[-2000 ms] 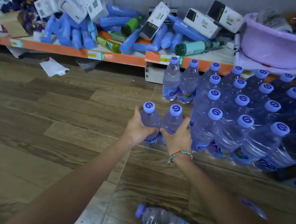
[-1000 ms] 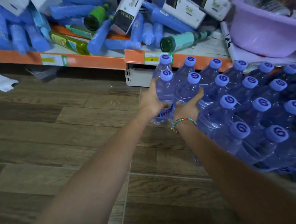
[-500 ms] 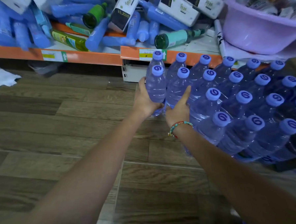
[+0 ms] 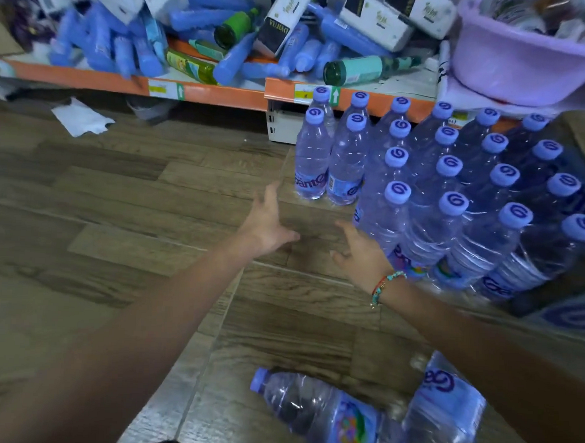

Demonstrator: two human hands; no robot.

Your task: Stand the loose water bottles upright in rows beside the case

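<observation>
Two clear water bottles with purple caps, one [image 4: 312, 161] beside the other [image 4: 347, 166], stand upright on the wood floor just left of the shrink-wrapped case of bottles [image 4: 471, 210]. Two more loose bottles [image 4: 324, 104] stand behind them by the shelf. My left hand [image 4: 267, 220] and my right hand [image 4: 361, 248] hover a short way in front of the pair, both open and holding nothing. Two loose bottles lie on their sides near me, one [image 4: 321, 416] pointing left and another [image 4: 443, 412] under my right forearm.
A low orange-edged shelf [image 4: 203, 93] runs along the back, piled with blue bottles, green bottles and white boxes. A lilac plastic basin [image 4: 526, 61] sits on it at the right. A crumpled white paper [image 4: 81, 118] lies on the floor at the left.
Both hands carried two bottles forward, stood them in front of the back pair beside the case, then let go and drew back toward me.
</observation>
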